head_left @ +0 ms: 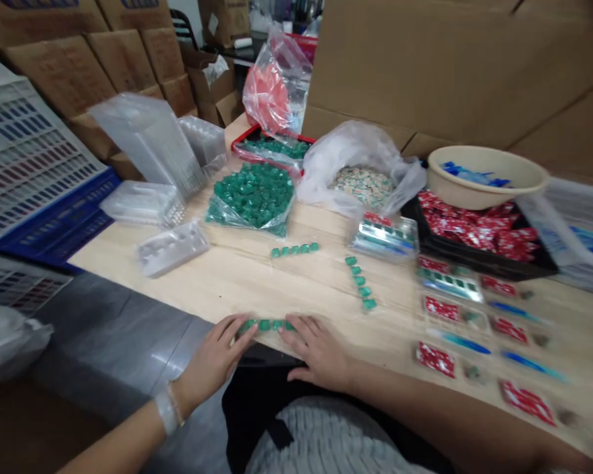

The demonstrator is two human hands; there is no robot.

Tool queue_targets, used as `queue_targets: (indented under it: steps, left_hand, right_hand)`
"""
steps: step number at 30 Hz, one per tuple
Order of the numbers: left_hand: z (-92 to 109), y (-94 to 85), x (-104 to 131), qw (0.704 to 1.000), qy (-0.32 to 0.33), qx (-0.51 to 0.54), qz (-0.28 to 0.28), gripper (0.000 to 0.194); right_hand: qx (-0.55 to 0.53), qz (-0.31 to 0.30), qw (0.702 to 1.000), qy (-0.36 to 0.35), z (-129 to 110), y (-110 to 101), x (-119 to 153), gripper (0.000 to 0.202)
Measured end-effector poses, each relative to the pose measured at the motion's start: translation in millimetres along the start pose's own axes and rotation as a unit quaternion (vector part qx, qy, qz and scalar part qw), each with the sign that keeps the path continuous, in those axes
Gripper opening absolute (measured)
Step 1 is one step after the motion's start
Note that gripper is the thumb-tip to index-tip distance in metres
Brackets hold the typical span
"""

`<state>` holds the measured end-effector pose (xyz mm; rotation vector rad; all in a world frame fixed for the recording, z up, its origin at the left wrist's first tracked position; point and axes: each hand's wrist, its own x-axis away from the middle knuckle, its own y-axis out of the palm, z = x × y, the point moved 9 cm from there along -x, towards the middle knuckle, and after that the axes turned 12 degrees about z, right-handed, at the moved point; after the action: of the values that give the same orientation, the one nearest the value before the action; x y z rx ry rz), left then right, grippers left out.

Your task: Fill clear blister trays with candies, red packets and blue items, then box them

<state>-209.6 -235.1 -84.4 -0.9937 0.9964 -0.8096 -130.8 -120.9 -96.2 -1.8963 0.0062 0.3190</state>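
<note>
Head camera, with the bag of green pieces [252,194] as landmark: nearest, at the edge of the table [207,280] on the near side of that bag, lies a short row of green pieces [264,324]. The left hand [215,359] has its thumb and forefinger at the row's left end; the right hand [321,352] has its fingertips at the other end — whether either grip is pinching a piece or only resting there, I cannot tell.

Farther in, a second green row [359,280] slants to the right of the bag and nearer than it, and a third row [295,250] lies just in front of it. A clear tray [172,249] sits left of the bag, on its near side. Right of the bag stands an open white plastic bag [321,174] of pale bits — and just behind it, a red tray [237,146] with more green pieces.
</note>
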Motion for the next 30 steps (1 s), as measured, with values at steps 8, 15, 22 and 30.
queue_targets:
  steps: [8, 15, 22, 30]
  left_hand:
    - [48.9, -13.3, -103.8, 0.954, -0.074, 0.287, -0.033, 0.041]
    - [153.2, 42.2, -207.1, 0.835, -0.161, 0.511, -0.129, 0.041]
    - [251.9, 112.9, -191.3, 0.727, -0.288, 0.585, -0.214, 0.037]
    - [279.9, 156.0, -264.0, 0.866, -0.267, 0.398, -0.146, 0.032]
  right_hand:
    - [-0.146, 0.2, 0.954, 0.171, 55.5, -119.6, 58.8, 0.025]
    - [-0.263, 0.329, 0.773, 0.474, 136.9, -182.1, 206.3, 0.026]
    - [-0.364, 0.269, 0.65, 0.611, 184.9, -172.6, 317.3, 0.041]
    - [-0.034, 0.156, 0.728, 0.667, 276.7, -195.3, 319.8, 0.028]
